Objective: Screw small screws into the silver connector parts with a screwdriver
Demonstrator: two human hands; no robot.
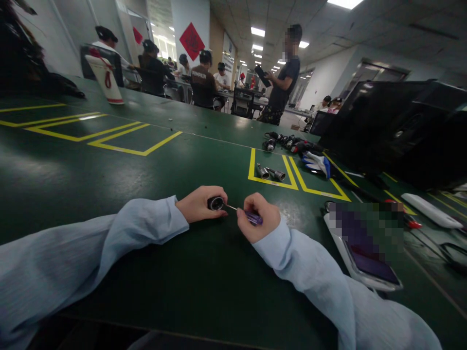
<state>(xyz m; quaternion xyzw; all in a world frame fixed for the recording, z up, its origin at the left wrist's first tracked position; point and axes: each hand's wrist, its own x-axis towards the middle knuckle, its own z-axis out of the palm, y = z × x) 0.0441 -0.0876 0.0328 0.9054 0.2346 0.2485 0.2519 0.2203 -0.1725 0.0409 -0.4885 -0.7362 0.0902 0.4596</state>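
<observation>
My left hand (199, 204) is closed around a short dark cylindrical part (215, 203) with a metal-rimmed open end facing me; its exact kind does not show. In my right hand (261, 216) is a screwdriver (253, 218) with a purple handle, the fingers wrapped about it. Its thin shaft points left toward the cylindrical part, and the tip is near my left fingertips. Whether the tip touches the part I cannot tell. Both hands are just above the green table (204, 272).
Two metal cylindrical parts (270, 173) lie inside a yellow-taped square. Behind them are dark cabled parts (279, 141) and a blue-white glove (316, 164). A phone (365, 250) lies at right, a paper cup (105, 80) stands far left, and a black monitor (394, 126) stands right.
</observation>
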